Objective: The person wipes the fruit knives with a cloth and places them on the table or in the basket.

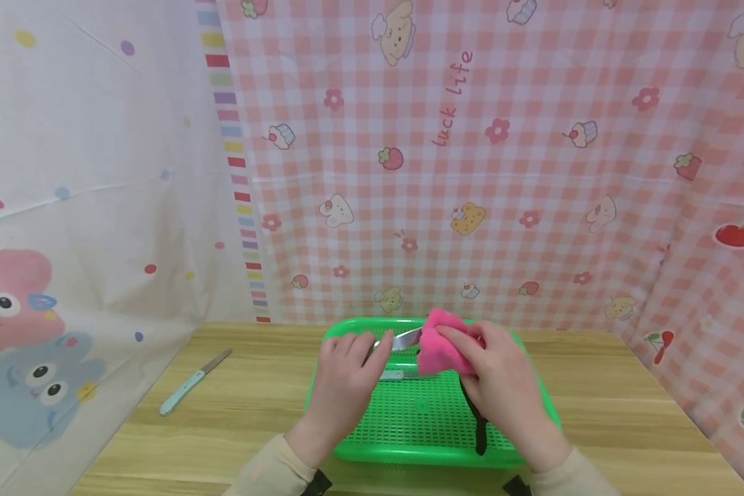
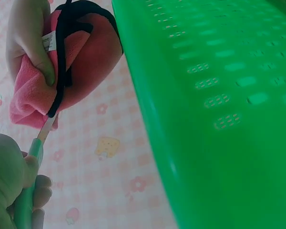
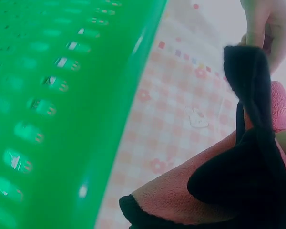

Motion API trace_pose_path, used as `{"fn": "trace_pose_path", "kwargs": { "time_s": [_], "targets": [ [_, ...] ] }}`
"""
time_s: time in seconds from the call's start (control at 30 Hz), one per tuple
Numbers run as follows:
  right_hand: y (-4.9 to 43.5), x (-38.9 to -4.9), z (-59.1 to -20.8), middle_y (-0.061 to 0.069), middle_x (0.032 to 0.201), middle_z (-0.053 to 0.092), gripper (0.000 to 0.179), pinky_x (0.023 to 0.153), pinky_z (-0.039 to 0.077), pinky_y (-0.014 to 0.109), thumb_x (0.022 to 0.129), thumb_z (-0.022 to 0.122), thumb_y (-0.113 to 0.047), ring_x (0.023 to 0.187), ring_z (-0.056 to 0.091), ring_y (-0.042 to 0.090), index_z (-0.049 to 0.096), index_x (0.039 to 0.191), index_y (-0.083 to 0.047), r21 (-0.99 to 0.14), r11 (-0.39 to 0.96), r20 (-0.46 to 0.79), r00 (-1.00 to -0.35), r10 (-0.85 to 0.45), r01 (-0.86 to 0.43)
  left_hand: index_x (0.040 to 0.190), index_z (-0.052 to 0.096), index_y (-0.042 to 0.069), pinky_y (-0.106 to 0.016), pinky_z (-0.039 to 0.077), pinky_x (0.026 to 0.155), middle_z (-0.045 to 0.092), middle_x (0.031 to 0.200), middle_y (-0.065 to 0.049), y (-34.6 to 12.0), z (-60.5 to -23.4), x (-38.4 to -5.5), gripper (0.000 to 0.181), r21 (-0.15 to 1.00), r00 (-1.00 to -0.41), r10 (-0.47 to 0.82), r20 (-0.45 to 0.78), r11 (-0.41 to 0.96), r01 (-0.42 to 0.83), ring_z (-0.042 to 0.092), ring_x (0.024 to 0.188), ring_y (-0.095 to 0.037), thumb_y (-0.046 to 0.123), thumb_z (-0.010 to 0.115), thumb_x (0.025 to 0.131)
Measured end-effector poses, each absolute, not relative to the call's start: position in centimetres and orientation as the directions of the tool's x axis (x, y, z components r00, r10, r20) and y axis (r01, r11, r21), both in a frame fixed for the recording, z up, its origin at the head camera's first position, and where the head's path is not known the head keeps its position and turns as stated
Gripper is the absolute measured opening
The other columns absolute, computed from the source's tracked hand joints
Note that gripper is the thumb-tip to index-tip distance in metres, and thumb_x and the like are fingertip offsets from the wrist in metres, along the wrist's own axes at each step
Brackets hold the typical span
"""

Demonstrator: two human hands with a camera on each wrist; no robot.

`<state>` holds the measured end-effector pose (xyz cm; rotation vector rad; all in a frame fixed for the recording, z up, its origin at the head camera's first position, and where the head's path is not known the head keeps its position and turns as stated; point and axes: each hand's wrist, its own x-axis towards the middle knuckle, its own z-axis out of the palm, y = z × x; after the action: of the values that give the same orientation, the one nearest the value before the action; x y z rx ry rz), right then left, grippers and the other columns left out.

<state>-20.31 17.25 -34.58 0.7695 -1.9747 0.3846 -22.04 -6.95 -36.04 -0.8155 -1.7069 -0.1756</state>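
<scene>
My left hand (image 1: 341, 382) grips the handle (image 2: 25, 205) of a small knife, whose metal blade (image 1: 406, 339) points to the right. In my right hand (image 1: 505, 386) is a bunched pink cloth (image 1: 441, 348) with dark edging, pinched around the far part of that blade. The blade's tip is hidden in the cloth. Both hands are above a green plastic basket (image 1: 409, 455), and a dark strip of the cloth's edging (image 1: 479, 430) hangs down over it. Inside the basket lies another knife with a pale blue handle (image 1: 392, 375), partly covered by the hands and cloth.
On the wooden table (image 1: 254, 427), left of the basket, lies a separate knife (image 1: 189, 389) with a pale blue handle. A pink checked curtain (image 1: 359, 186) hangs behind the table, and a white printed one (image 1: 111, 172) at the left.
</scene>
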Motion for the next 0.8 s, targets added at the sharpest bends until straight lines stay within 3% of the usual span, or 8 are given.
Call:
{"fn": "trace_pose_path", "kwargs": {
  "time_s": [0.2,0.47,0.8],
  "targets": [
    [18.0,-20.3,-34.6,0.013,0.089,0.059,0.054,0.051,0.046,0.038,0.065,0.075,0.004,0.072,0.054,0.030,0.071,0.115,-0.016,0.013,0.798,0.865,-0.394,-0.311,-0.602,0.108,0.073,0.007,-0.034,0.042,0.059,0.062,0.086,-0.004,-7.0,-36.1,-22.0,0.026,-0.280,-0.083,0.410,0.908,0.743,0.608,0.056,0.071,-0.022,0.010,0.049,0.099],
    [18.9,-20.1,-34.5,0.013,0.088,0.058,0.055,0.053,0.046,0.040,0.064,0.072,0.008,0.073,0.053,0.030,0.071,0.115,-0.013,-0.013,0.826,0.851,-0.441,-0.287,-0.563,0.108,0.071,0.005,-0.035,0.044,0.058,0.063,0.087,-0.006,-7.2,-36.0,-22.0,0.030,-0.211,-0.115,0.384,0.916,0.705,0.677,0.059,0.071,-0.023,-0.005,0.052,0.088],
    [18.9,-19.3,-34.0,0.014,0.091,0.059,0.057,0.050,0.045,0.038,0.064,0.070,0.005,0.076,0.054,0.030,0.071,0.117,-0.015,0.003,0.813,0.874,-0.394,-0.285,-0.582,0.108,0.071,0.005,-0.033,0.043,0.057,0.063,0.087,-0.006,-7.4,-35.9,-22.1,0.032,-0.184,-0.138,0.376,0.917,0.701,0.689,0.058,0.070,-0.022,-0.007,0.056,0.083]
  ]
}}
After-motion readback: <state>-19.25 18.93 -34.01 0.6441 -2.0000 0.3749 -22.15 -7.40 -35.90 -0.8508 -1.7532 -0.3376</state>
